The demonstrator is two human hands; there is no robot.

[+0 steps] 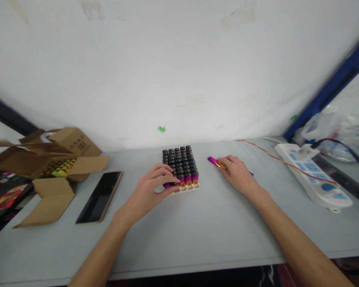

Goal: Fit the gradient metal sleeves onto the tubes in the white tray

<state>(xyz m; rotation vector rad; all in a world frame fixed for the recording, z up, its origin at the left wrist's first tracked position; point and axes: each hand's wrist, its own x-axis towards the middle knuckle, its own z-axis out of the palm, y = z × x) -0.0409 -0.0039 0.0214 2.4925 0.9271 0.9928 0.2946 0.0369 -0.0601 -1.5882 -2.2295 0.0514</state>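
Pink and gold, the slim metallic lighter [216, 162] lies on the table under the fingertips of the right hand [237, 174]; the fingers curl loosely over its near end, but I cannot tell if they really grip it. The left hand [153, 187] rests with bent fingers on the front left corner of the white tray of upright black-capped lighters [182, 167], touching it without closing around it. Both stand on the pale grey table [197, 227]. Further left lies a flat black phone [100, 196], then an open brown cardboard box [48, 163]. At far right is a white power strip [314, 179].
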